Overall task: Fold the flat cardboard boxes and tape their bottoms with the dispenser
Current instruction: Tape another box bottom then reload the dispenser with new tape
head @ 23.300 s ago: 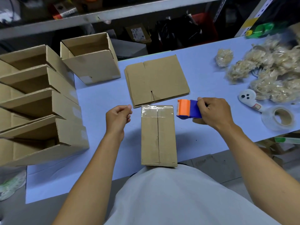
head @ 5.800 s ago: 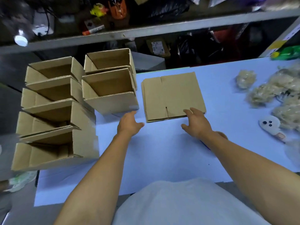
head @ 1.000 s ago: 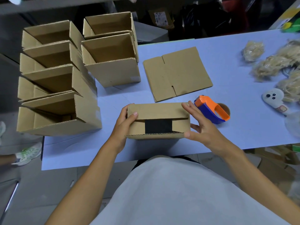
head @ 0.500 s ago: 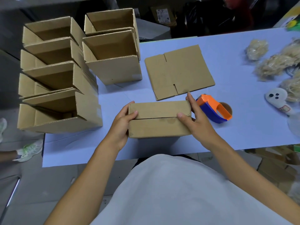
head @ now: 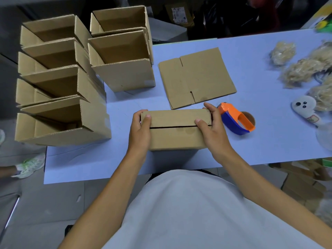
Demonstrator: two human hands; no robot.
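Cardboard box [head: 177, 131] sits at the counter's [head: 269, 144] near edge, flaps folded shut, seam untaped. Left hand [head: 139, 133] and right hand [head: 214, 130] clamp its ends, thumbs on top. Tape dispenser [head: 237, 121] lies just right; folded boxes [head: 62, 81] stand empty at left.

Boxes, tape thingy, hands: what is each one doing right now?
Held box: flaps shut, seam untaped.
Flat cardboard: unfolded, lying flat.
Finished boxes: open, lying on their sides.
Tape dispenser: lying unused.
Left hand: gripping box.
Right hand: gripping box.

Box flaps [head: 177, 125] — now closed flat
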